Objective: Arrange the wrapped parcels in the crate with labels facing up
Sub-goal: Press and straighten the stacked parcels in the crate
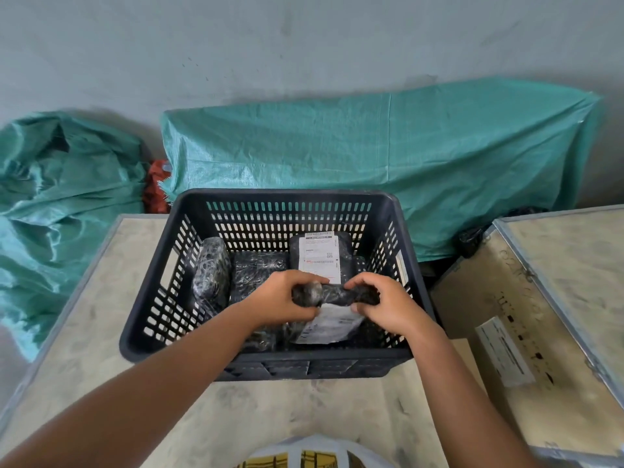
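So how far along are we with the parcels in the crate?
Partway. One parcel at the back lies flat in the crate, label up. Both hands, left hand and right hand, grip a held parcel above the crate's front; its label faces down and toward the camera, so it needs turning. The left parcel and middle parcel show no label.

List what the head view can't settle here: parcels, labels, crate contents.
- Held parcel: its ends, covered by the left hand and right hand.
- Far label: print too small to read.
- Near label: top edge hidden behind the held parcel, text blurred.
- Crate floor near the front: blocked by the forearms.
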Available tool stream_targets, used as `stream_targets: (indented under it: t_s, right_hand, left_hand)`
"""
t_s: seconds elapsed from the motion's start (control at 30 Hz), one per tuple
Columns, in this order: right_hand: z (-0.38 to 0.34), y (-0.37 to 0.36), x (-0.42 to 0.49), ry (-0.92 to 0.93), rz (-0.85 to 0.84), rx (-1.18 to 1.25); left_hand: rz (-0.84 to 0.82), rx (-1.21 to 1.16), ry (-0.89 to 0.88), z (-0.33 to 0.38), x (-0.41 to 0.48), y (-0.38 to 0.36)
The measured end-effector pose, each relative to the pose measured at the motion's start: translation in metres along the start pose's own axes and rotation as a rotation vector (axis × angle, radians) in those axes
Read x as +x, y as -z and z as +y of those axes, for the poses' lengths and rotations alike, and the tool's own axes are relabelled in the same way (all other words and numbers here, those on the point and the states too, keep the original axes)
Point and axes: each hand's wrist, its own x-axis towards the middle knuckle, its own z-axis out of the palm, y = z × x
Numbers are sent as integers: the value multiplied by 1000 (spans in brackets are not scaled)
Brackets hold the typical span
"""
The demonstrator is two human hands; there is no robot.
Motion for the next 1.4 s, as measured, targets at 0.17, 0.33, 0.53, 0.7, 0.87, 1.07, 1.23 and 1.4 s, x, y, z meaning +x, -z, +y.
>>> stream_targets:
  t_s: [0.17, 0.33, 0.53, 0.7, 0.87, 1.07, 1.23, 1.4]
  right_hand:
    - [-4, 1, -3, 68, 95, 96]
    - [-15, 9, -16, 135, 172, 334]
    - [-34, 31, -13, 204, 173, 222]
    - [-43, 40, 13, 180, 86, 178]
    - [-41, 45, 49, 127, 58, 203]
    - [-18, 22, 82, 18, 34, 276]
    - [4, -16, 96, -67, -6, 205]
    - [12, -23, 101, -136, -54, 203]
  left_hand:
    - [127, -261, 71, -5, -4, 11]
    - [287, -524, 48, 7, 0, 31]
    - [322, -846, 61, 30, 13, 67]
    - [513, -777, 32, 34, 31, 70]
    - [367, -470, -2, 22, 37, 53]
    - [188, -86, 135, 2, 62, 28]
    - [93, 46, 230, -30, 67, 5]
    - [65, -34, 236, -55, 67, -4]
